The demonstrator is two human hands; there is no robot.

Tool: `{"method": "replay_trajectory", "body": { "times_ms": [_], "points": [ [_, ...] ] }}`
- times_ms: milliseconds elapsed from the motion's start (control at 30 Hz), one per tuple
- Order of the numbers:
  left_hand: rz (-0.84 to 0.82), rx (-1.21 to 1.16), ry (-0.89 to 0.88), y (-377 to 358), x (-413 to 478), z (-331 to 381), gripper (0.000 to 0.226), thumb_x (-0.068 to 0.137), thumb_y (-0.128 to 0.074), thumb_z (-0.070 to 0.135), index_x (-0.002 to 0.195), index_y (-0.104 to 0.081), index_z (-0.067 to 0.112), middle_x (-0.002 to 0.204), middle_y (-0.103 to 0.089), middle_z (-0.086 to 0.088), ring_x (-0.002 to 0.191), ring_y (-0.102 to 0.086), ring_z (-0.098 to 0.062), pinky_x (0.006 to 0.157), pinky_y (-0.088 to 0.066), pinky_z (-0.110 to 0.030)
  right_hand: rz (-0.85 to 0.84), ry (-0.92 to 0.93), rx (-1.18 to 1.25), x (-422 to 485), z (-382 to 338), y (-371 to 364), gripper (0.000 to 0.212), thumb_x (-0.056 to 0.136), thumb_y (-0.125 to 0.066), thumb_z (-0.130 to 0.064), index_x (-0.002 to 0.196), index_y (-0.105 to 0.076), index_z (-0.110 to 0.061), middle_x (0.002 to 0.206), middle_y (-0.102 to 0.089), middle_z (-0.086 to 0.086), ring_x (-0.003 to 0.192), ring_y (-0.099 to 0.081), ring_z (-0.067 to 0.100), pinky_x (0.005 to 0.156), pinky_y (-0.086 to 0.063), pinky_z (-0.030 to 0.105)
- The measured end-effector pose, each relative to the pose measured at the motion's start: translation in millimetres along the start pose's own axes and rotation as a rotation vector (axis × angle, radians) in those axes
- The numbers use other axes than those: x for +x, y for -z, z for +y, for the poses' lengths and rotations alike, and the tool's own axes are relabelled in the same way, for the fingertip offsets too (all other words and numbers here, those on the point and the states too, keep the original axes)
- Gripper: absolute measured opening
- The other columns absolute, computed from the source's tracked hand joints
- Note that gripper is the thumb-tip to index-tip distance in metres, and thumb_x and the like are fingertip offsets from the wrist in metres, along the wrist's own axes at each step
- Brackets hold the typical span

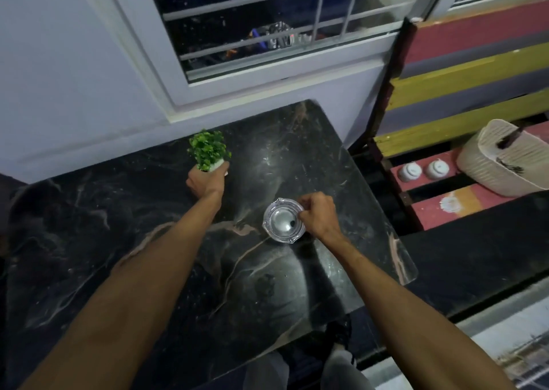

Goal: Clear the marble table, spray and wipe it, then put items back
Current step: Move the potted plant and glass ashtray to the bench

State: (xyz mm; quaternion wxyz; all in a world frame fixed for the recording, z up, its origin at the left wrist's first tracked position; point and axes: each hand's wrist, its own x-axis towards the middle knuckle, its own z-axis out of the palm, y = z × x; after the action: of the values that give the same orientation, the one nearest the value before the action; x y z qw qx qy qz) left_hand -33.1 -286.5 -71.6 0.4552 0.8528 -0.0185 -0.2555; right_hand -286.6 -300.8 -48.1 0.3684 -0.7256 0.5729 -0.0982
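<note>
The black marble table [166,271] with pale veins fills the middle of the view below a window. My left hand [206,180] is wrapped around the white pot of a small green potted plant [208,149], held upright near the table's far edge. My right hand [318,216] pinches the right rim of a clear glass ashtray [282,222] that sits at the table's middle right. A small dark speck lies inside the ashtray.
A white wall and barred window [267,33] stand behind the table. To the right is a striped red and yellow wooden bench [463,69] with two white cups [421,170] and a cream woven basket [505,161]. My legs show below the table's near edge.
</note>
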Motion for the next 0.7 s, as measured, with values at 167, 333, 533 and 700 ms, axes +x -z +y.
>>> {"method": "replay_trajectory", "body": {
  "times_ms": [167,333,533,700],
  "points": [
    [-0.141,0.049,-0.260,-53,-80,12,0.046,0.067,-0.093,0.034,0.106,-0.080,0.013,0.106,-0.079,-0.011,0.110,-0.068,-0.029,0.090,-0.055,-0.034,0.117,-0.069,0.031,9,31,61,0.013,0.066,-0.059,-0.001,0.069,-0.071,-0.006,0.061,-0.066,0.010,0.068,-0.066,0.028,0.069,-0.056,0.043],
    [-0.304,0.101,-0.401,-141,-179,9,0.044,0.067,-0.096,0.030,0.100,-0.079,0.006,0.095,-0.079,-0.014,0.095,-0.073,-0.027,0.081,-0.059,-0.037,0.221,-0.180,0.106,25,111,145,0.024,0.070,-0.062,-0.001,0.084,-0.079,-0.012,0.082,-0.077,0.009,0.084,-0.072,0.026,0.078,-0.057,0.037],
    [-0.388,0.108,-0.482,-293,-317,-12,0.042,0.064,-0.097,0.017,0.102,-0.080,0.009,0.086,-0.078,-0.001,0.078,-0.067,-0.009,0.071,-0.051,-0.020,0.343,-0.356,0.159,46,278,258,0.019,0.075,-0.062,0.001,0.083,-0.078,-0.005,0.083,-0.076,0.015,0.081,-0.070,0.026,0.069,-0.049,0.031],
    [-0.489,0.188,-0.447,-393,-394,-45,0.042,0.069,-0.093,0.017,0.107,-0.078,0.008,0.091,-0.078,-0.006,0.088,-0.069,-0.015,0.079,-0.055,-0.030,0.434,-0.521,0.161,59,400,312,0.033,0.079,-0.062,0.001,0.106,-0.078,-0.008,0.111,-0.076,0.017,0.107,-0.068,0.037,0.091,-0.052,0.035]
  ]
}}
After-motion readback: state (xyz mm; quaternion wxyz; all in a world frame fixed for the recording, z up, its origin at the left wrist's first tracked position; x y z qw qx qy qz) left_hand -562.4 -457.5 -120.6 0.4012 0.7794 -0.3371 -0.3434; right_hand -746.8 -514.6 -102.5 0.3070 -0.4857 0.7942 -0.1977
